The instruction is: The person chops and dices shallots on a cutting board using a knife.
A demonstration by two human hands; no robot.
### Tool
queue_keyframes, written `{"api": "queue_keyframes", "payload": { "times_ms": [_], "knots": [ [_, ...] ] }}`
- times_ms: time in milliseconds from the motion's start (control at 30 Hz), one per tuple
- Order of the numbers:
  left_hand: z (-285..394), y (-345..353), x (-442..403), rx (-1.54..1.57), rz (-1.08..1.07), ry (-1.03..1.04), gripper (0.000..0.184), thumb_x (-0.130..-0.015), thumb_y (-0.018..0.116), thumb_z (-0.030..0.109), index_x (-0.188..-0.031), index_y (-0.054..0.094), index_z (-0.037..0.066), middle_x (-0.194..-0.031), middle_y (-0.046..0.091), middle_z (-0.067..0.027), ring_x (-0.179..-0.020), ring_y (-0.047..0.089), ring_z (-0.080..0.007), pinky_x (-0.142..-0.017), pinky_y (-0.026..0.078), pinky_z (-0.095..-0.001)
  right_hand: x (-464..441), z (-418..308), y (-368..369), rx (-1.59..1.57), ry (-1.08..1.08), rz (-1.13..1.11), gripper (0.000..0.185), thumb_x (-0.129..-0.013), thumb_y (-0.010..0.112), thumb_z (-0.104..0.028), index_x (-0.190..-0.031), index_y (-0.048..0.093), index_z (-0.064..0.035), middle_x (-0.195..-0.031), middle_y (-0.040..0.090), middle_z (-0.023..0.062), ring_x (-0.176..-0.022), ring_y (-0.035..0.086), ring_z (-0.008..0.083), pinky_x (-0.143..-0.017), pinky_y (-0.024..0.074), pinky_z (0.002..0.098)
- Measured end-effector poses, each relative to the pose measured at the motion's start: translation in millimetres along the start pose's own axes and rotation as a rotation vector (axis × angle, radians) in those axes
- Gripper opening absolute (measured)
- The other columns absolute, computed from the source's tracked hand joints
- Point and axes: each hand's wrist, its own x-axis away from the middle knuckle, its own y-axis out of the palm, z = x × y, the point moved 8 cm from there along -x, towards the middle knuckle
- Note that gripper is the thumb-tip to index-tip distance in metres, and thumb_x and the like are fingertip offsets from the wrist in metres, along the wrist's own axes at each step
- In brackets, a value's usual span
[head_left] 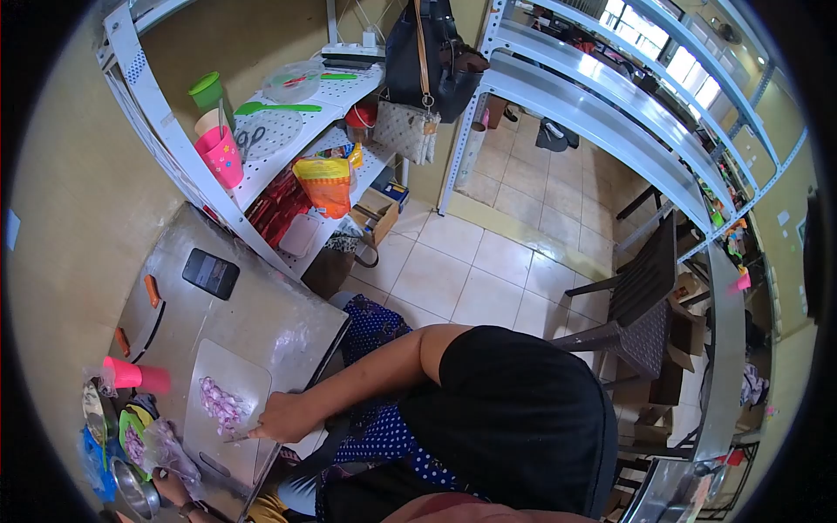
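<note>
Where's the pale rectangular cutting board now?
In the head view, the pale cutting board lies lower left on the grey table, lower in frame than the black smartphone, with chopped purple onion on it and the right hand at its right edge.

Lower left of the frame: two hands, one right hand [286,418] and one left hand [169,488], one knife [235,438], one cutting board [251,373] bearing one heap of chopped onion [220,403], one metal bowl [132,491]. Left: one smartphone [211,274], two orange handles [153,290]. Upper left: one green cup [207,91], one pink flowered cup [219,159]. Top centre: one black handbag [427,74]. Right: one brown plastic chair [645,279].
</note>
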Motion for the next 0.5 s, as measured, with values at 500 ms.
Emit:
{"api": "queue_keyframes", "payload": {
  "times_ms": [500],
  "knots": [
    [115.4, -80.5, 104.7, 0.462, 0.132, 0.02, 0.024, -0.093, 0.063, 0.007, -0.114, 0.063, -0.003, -0.102, 0.068, -0.0101, -0.091, 0.062, -0.0183, -0.086, 0.05, -0.0317, -9.4, 10.8, -10.5, 0.037, 0.027, 0.061, 0.057, -0.088, 0.059, -0.025, -0.141, 0.046, -0.0104, -0.082, 0.067, 0.0143, -0.074, 0.067, 0.0344, -0.063, 0.0494, 0.0474]
  ]
}}
